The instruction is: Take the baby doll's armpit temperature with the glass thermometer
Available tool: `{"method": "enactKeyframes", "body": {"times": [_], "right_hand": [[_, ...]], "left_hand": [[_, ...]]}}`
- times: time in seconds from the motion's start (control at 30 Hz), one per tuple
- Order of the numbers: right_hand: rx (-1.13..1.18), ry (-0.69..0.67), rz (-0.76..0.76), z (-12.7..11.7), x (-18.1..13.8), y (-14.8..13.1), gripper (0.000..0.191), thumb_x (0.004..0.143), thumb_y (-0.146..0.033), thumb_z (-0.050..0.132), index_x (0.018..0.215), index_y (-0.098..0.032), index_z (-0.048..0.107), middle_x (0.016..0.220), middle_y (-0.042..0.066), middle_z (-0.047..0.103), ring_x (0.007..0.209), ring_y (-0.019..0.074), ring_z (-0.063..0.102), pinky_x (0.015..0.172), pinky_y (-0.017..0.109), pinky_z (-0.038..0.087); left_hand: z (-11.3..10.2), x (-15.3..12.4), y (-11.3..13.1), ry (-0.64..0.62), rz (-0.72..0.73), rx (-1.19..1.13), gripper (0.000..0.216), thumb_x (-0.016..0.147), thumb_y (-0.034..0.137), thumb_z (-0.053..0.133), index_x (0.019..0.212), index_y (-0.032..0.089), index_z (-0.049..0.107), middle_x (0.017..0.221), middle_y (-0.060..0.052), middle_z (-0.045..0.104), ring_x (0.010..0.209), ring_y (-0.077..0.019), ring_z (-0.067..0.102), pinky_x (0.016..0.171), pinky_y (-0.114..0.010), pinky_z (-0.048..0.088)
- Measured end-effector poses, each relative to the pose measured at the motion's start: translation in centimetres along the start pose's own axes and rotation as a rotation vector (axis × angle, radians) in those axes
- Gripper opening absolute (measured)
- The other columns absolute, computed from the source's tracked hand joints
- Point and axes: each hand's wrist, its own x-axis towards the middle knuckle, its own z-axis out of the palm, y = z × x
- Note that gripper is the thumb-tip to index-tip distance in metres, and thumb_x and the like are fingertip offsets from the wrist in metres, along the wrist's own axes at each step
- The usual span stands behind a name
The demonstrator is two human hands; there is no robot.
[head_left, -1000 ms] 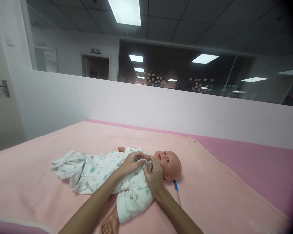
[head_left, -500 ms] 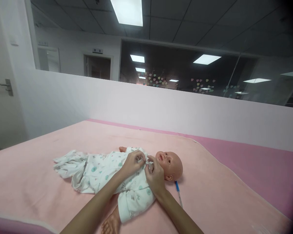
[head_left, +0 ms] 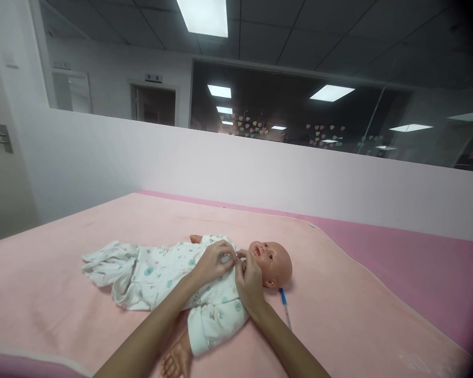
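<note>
I find the left hand (head_left: 213,264) and right hand (head_left: 249,281) close together, fingertips pinched on the suit (head_left: 152,270) near its neckline. The doll (head_left: 279,265) wearing it lies on the pink sheet (head_left: 350,310), a blue-ended stick (head_left: 284,299) beside its head.

We tag the bald, tan, rounded doll's head (head_left: 278,264) as smooth, faintly glossy plastic, its white, green-dotted, long-sleeved cloth outfit (head_left: 153,275) as matt, heavily creased at the legs. Under it we log a wide, pale pink cloth sheet (head_left: 347,304), matt; plus a slim, blue-capped plastic pen (head_left: 284,297) and a grey metal lever handle (head_left: 5,139), smooth.
</note>
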Motion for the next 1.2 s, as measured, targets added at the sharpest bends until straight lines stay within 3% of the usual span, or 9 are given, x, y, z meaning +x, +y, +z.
{"method": "enactKeyframes", "body": {"times": [0.2, 0.47, 0.7, 0.9, 1.03, 1.2], "right_hand": [[-0.018, -0.002, 0.083, -0.1, 0.5, -0.1, 0.018, 0.082, -0.018, 0.037, 0.094, -0.017, 0.049, 0.085, 0.005, 0.059, 0.064, 0.0143, 0.053, 0.059, 0.027, 0.042], [-0.011, 0.018, 0.069, -0.2, 0.7, 0.2, 0.011, 0.080, -0.015, 0.038, 0.076, -0.020, 0.047, 0.071, 0.001, 0.056, 0.060, 0.0135, 0.051, 0.056, 0.025, 0.039], [0.089, 0.003, 0.073, -0.2, 0.8, 0.3, 0.011, 0.081, -0.018, 0.040, 0.081, -0.018, 0.050, 0.076, 0.003, 0.058, 0.058, 0.0126, 0.052, 0.054, 0.024, 0.039], [0.232, 0.007, 0.216, -0.2, 0.6, -0.1, 0.007, 0.081, -0.021, 0.042, 0.082, -0.019, 0.048, 0.071, -0.001, 0.056, 0.047, 0.0094, 0.049, 0.047, 0.022, 0.038], [0.272, 0.015, 0.278, -0.3, 0.6, -0.3, 0.007, 0.082, -0.025, 0.043, 0.082, -0.020, 0.047, 0.071, -0.001, 0.056, 0.051, 0.0107, 0.051, 0.049, 0.023, 0.041], [0.038, 0.011, 0.122, -0.2, 0.7, 0.0, 0.014, 0.081, -0.018, 0.040, 0.082, -0.019, 0.054, 0.076, 0.003, 0.059, 0.063, 0.0142, 0.054, 0.061, 0.027, 0.044]], "left_hand": [[-0.3, 0.0, -0.1, -0.033, 0.016, -0.002, 0.009, 0.076, 0.016, 0.056, 0.075, 0.019, 0.064, 0.086, -0.002, 0.058, 0.082, -0.0140, 0.054, 0.076, -0.025, 0.041], [-0.7, 0.1, -0.4, -0.092, -0.008, -0.046, 0.006, 0.075, 0.022, 0.059, 0.074, 0.019, 0.065, 0.089, -0.002, 0.056, 0.085, -0.0145, 0.053, 0.078, -0.025, 0.040], [-0.8, 0.1, -0.2, -0.102, -0.087, -0.054, 0.007, 0.075, 0.021, 0.057, 0.077, 0.018, 0.063, 0.082, -0.001, 0.060, 0.078, -0.0144, 0.054, 0.072, -0.024, 0.040], [-0.8, 0.1, 0.1, -0.090, -0.146, -0.079, 0.014, 0.070, 0.017, 0.059, 0.083, 0.019, 0.064, 0.084, 0.000, 0.064, 0.077, -0.0143, 0.055, 0.071, -0.024, 0.041], [-0.6, 0.2, 0.0, -0.088, -0.157, -0.097, 0.018, 0.069, 0.017, 0.060, 0.086, 0.020, 0.066, 0.087, 0.000, 0.065, 0.081, -0.0151, 0.057, 0.074, -0.024, 0.042], [-1.5, 0.2, -0.7, -0.170, -0.249, -0.214, 0.035, 0.068, 0.022, 0.063, 0.103, 0.020, 0.062, 0.092, -0.003, 0.065, 0.083, -0.0169, 0.058, 0.073, -0.026, 0.044]]}}
